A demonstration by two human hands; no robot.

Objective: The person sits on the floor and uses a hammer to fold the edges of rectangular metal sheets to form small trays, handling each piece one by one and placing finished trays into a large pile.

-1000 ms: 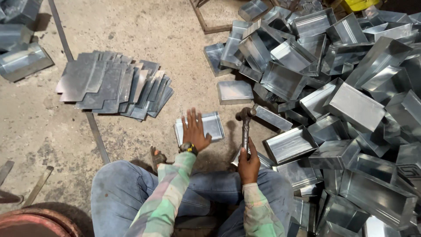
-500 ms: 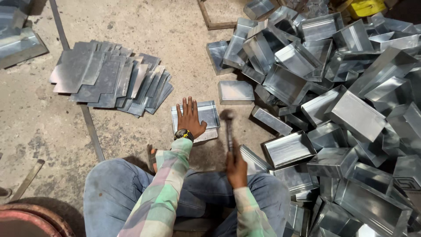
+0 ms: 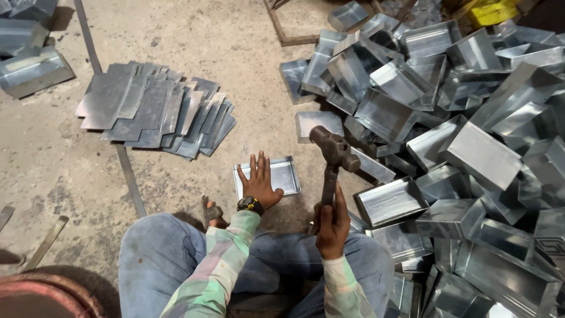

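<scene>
Concrete floor (image 3: 194,35) carries everything. Big heap of folded sheet-metal trays (image 3: 459,129) fills the right side, piled loosely, reaching to the top right corner. Fanned stack of flat metal blanks (image 3: 153,112) lies toward the top left, well apart from the hands. A couple of finished boxes (image 3: 29,65) sit at the far left edge. A thin metal strip (image 3: 126,171) runs across the floor beside the blanks.

Person sits on the floor, knees in jeans (image 3: 170,259) at the bottom edge. One shallow tray (image 3: 268,176) lies flat on the floor just in front of the knees, between the blanks and the heap. Left hand (image 3: 258,184) presses on it, fingers spread wide and flat, palm over its near left part. Right hand (image 3: 332,227) is wrapped closed round the handle of a hammer (image 3: 334,154), head raised above the floor just right of the tray, not touching it.

Judged step: hammering a tray edge, hammer at the top of a swing. Next move calls for a downstroke onto the tray's right rim, clear of the spread fingers, tray held from sliding.
</scene>
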